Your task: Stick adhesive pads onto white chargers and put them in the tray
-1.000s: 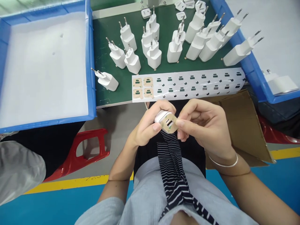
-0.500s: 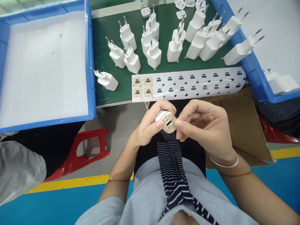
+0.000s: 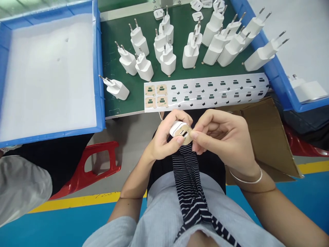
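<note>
My left hand (image 3: pixel 166 140) is closed around a white plug charger (image 3: pixel 175 127), its port face turned up toward me. A tan adhesive sticker (image 3: pixel 188 140) with port cutouts lies over that face, and my left thumb presses on its near edge. The thumb and forefinger of my right hand (image 3: pixel 223 139) pinch the sticker's right edge. Just beyond my hands, a white backing sheet (image 3: pixel 205 91) lies along the table's front edge, with several tan stickers (image 3: pixel 150 90) at its left end and cutouts along the rest.
Several white chargers (image 3: pixel 168 61) stand prongs-up on the green table (image 3: pixel 110 55); one charger (image 3: pixel 117 88) leans at left. Small white caps (image 3: pixel 197 16) lie at the back. Blue trays (image 3: pixel 99 68) flank the table. A cardboard box (image 3: pixel 269 137) and red stool (image 3: pixel 102 161) are below.
My left thumb has slid right, further over the sticker on the charger's face. The charger has turned slightly, while my right hand keeps its pinch at the edge.
</note>
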The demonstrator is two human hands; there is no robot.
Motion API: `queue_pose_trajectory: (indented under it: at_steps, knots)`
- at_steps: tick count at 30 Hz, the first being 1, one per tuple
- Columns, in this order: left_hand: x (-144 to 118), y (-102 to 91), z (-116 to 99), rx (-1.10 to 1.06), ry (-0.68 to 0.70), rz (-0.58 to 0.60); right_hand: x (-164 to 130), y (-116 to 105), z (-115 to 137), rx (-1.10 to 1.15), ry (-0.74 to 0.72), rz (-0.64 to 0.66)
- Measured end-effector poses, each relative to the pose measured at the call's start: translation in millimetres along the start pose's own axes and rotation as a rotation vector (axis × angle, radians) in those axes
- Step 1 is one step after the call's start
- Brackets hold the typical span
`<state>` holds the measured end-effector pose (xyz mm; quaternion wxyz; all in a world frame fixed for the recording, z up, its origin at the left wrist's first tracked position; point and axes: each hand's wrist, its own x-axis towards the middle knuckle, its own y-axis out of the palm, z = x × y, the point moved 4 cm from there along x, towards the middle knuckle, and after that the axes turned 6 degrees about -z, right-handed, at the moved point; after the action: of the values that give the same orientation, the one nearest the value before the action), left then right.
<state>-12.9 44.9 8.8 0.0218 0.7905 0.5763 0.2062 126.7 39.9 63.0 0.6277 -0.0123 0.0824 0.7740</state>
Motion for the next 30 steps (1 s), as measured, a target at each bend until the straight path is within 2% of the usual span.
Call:
queue_pose_trajectory:
  at_steps: [10, 18, 30]
  knots:
    - [1, -1.0, -1, 0.027, -0.031, -0.023, 0, 0, -3, 0.034, 0.095, -0.014]
    - [3, -4.7, 6, -0.110, -0.002, -0.057, 0, 3, -7, 0.084, 0.173, 0.003]
    - [-4, 2.0, 17, -0.246, -0.180, -0.091, 4, 4, -17, 0.097, 0.226, 0.116]
